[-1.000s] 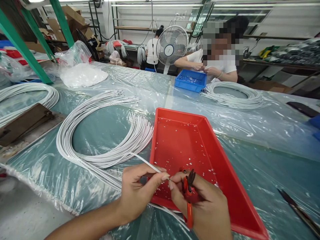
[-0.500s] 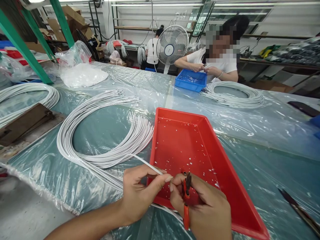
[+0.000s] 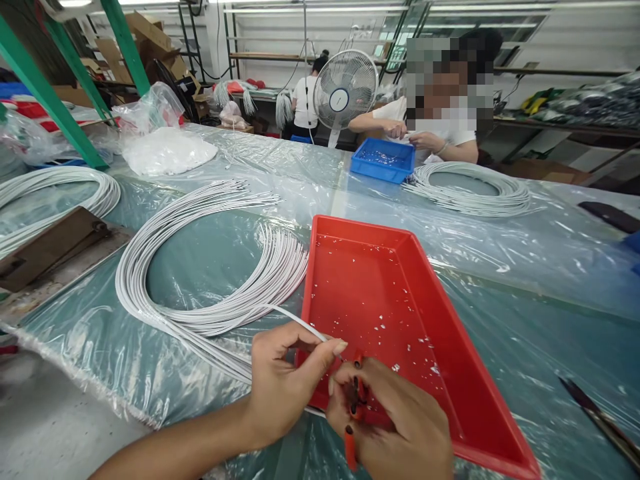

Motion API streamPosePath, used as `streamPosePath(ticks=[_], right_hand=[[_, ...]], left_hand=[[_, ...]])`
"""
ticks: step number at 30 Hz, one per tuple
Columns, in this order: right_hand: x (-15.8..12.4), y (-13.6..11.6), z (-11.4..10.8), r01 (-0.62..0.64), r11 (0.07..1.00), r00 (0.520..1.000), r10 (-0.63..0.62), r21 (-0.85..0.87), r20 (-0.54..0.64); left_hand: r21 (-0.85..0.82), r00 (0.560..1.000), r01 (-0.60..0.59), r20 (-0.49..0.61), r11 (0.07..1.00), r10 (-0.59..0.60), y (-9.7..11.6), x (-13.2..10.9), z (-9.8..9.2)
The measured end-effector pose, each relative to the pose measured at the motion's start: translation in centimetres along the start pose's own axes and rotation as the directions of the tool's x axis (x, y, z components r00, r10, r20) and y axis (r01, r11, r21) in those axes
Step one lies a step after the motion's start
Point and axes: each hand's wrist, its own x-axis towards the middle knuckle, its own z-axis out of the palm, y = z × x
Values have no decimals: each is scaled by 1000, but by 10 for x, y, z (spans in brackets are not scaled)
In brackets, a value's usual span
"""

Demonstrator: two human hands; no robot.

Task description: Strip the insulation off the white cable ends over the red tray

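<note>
A bench (image 3: 505,257) covered in clear plastic sheeting fills the scene. On its far side, toward the right, a person in a white top (image 3: 463,133) works with both hands above a small blue tray (image 3: 383,173). Left of the middle lies a large coil of white cables (image 3: 145,260), its fanned ends close to the left wall of a red tray (image 3: 465,360) that runs from mid-bench to the near right.

Over the near left corner of the red tray, the left hand (image 3: 290,387) is closed in a pinch — thumb and forefinger gripping a single white cable (image 3: 293,317) near its end. The cable slopes from the coil down to that pinch. Just beside it, to the right, the right hand (image 3: 393,420) is curled around an orange-handled tool (image 3: 350,448); whether its fingertips also touch the cable end I cannot tell. Smallest of all, white scraps (image 3: 396,367) are scattered across the red tray's floor.
</note>
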Motion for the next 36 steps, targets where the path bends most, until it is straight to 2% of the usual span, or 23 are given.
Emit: streamPosePath(ticks=[4,8,11,15,19,24,28,30,33,36], right_hand=[[4,-1,-7,-54,998,998,54,17,-36],[14,3,-17,-140,990,986,140,9,-87],[18,6,-19,-148,988,987,150,32,-59],[17,8,-17,0,998,1000,0,59,1],[12,10,-15,174,982,982,-179,-69,-64],[8,15,-20,275,945,959,-283,-178,-21],[8,16,-24,369,901,927,-375,-230,17],[10,13,-25,311,927,945,-324,-211,-31],[14,7,-26,139,987,983,-147,-78,-112],[18,5,-26,-81,985,988,100,153,-122]], left_hand=[[-107,997,75,-4,991,-76,1,4,-2],[-259,985,175,48,950,-168,1,10,-3],[-318,976,218,90,922,-200,0,13,-2],[-395,958,281,165,875,-233,-1,13,-1],[-455,919,383,273,804,-284,-3,12,1],[-497,856,499,408,710,-317,-5,13,4],[-520,826,548,462,655,-324,-4,13,5],[-539,797,586,520,605,-308,-4,12,5],[-584,758,639,591,501,-277,-5,9,6],[-649,793,606,540,459,-283,-6,8,8]])
